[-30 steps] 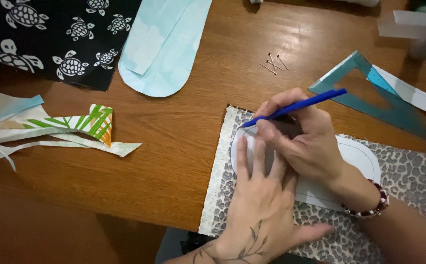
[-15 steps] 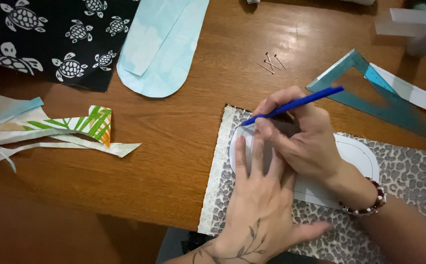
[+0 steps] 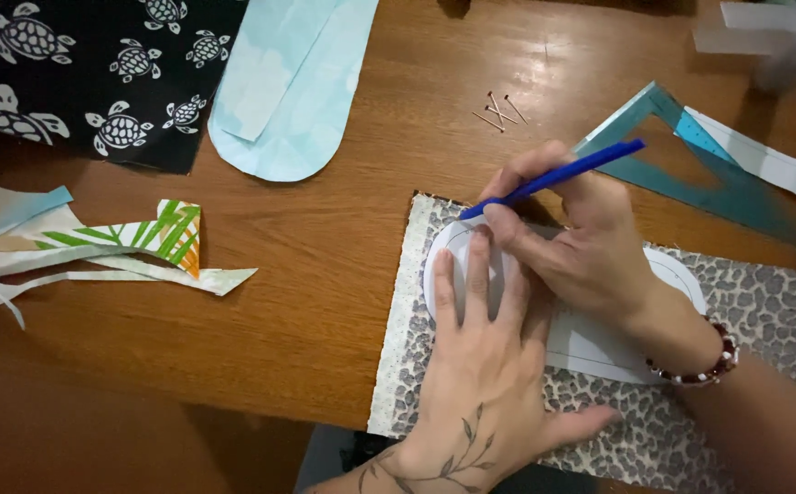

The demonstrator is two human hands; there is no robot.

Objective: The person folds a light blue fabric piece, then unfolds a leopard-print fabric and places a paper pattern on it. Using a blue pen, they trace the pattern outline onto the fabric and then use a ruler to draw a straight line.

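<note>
My left hand point(image 3: 480, 366) lies flat, fingers spread, pressing a white paper pattern piece point(image 3: 599, 343) with a rounded end onto leopard-print fabric point(image 3: 773, 320). My right hand point(image 3: 571, 242) crosses over it and grips a blue pen point(image 3: 562, 174), its tip touching the rounded upper left edge of the pattern. A beaded bracelet point(image 3: 699, 366) sits on my right wrist. The middle of the pattern is hidden under both hands.
On the wooden table point(image 3: 325, 274) lie black turtle-print fabric point(image 3: 96, 73) at top left, a light blue rounded fabric piece point(image 3: 293, 91), leafy fabric scraps point(image 3: 96, 242) at left, a few pins point(image 3: 498, 110), and a teal set square point(image 3: 699, 165) at right.
The pen tip has crept slightly along the rounded edge of the pattern. My left hand stays pressed flat in the same place.
</note>
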